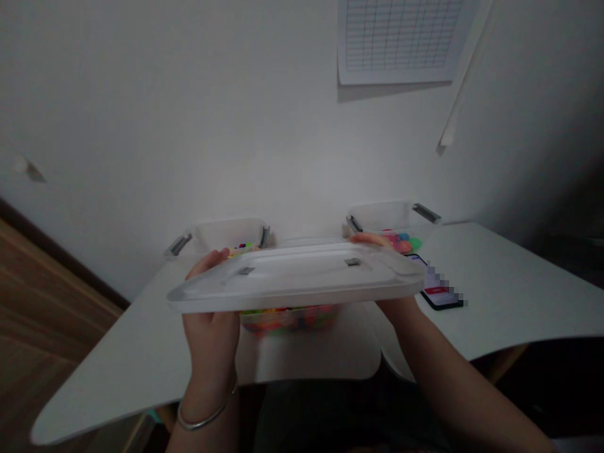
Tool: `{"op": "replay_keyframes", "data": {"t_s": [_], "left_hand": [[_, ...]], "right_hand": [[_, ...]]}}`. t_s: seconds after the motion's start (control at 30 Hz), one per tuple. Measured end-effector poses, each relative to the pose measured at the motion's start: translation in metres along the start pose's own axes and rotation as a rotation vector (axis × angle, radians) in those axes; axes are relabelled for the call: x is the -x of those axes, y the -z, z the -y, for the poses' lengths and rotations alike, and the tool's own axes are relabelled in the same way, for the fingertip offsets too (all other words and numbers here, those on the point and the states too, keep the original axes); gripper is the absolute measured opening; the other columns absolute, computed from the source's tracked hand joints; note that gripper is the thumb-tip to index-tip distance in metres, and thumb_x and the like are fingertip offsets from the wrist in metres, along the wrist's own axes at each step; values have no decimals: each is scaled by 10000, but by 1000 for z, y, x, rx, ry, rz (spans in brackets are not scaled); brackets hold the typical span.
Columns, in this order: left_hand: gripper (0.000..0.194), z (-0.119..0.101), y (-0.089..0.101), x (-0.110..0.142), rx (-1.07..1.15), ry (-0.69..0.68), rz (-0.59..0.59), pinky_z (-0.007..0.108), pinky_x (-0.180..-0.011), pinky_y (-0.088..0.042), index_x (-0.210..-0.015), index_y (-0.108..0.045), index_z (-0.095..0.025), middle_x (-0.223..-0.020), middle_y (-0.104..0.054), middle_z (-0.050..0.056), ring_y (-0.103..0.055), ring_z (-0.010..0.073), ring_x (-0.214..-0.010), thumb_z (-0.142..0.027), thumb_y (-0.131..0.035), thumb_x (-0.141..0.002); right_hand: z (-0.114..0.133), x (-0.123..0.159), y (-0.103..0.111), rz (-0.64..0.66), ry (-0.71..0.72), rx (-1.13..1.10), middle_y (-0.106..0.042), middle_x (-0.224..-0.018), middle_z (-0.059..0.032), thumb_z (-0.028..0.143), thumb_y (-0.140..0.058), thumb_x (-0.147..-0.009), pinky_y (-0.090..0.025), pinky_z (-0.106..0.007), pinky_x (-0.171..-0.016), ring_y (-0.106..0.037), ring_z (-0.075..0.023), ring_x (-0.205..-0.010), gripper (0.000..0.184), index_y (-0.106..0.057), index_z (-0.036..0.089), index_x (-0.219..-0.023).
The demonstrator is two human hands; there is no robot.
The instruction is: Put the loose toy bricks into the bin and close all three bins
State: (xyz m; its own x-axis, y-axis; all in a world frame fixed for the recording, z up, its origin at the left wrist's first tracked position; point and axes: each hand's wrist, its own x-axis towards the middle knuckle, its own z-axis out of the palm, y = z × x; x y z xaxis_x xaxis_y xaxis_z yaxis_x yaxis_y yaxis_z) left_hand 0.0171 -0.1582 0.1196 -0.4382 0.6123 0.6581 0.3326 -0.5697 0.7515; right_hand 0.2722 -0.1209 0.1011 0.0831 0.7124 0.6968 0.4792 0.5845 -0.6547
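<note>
A translucent plastic box lid (pixel 297 274) is held up level above the table, its front edge towards me. My left hand (pixel 210 314) grips its left side, the thumb and palm below and fingertips showing over the edge. My right hand (pixel 387 264) holds the far right side, fingers curled over the rim. Below the lid stands a clear box (pixel 292 321) with brightly coloured small pieces in it. The lid hides most of this box; a gap shows between the two.
Two clear bins with grey latches, the left bin (pixel 226 233) and the right bin (pixel 382 217), stand by the wall with coloured pieces inside. A phone (pixel 441 296) lies on the white table (pixel 509 289) at right. A gridded paper sheet (pixel 401 38) hangs on the wall.
</note>
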Motion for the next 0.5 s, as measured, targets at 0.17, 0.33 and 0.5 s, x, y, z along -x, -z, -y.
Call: {"op": "replay_keyframes", "data": {"t_s": [0.17,0.33,0.5], "left_hand": [[434,2,-4,-7,63,-79,-145,413,-1002,-503,-1287,-471,-249,-1159,-667,66,-625,198,-1122,-250,-618,-879],[457,2,3,-5,-180,7,-28,480,-1109,-403,-1333,-558,-239,-1321,-610,81,-562,249,-1221,-302,-612,-884],[552,9,10,-3,-303,-7,-35,492,-1140,-359,-1384,-532,-213,-1382,-556,120,-502,287,-1288,-399,-612,-871]], "right_hand": [[20,-1,2,-1,-74,177,-699,-947,-91,435,-495,-910,-514,-386,-640,-648,-234,-712,338,-562,218,-1161],[32,3,3,21,-122,306,-701,-938,-118,395,-464,-925,-472,-363,-588,-665,-271,-719,532,-367,189,-1406],[30,-1,2,150,-247,356,-697,-873,-136,393,-427,-919,-473,-415,-609,-664,-306,-693,655,-278,122,-1496]]}}
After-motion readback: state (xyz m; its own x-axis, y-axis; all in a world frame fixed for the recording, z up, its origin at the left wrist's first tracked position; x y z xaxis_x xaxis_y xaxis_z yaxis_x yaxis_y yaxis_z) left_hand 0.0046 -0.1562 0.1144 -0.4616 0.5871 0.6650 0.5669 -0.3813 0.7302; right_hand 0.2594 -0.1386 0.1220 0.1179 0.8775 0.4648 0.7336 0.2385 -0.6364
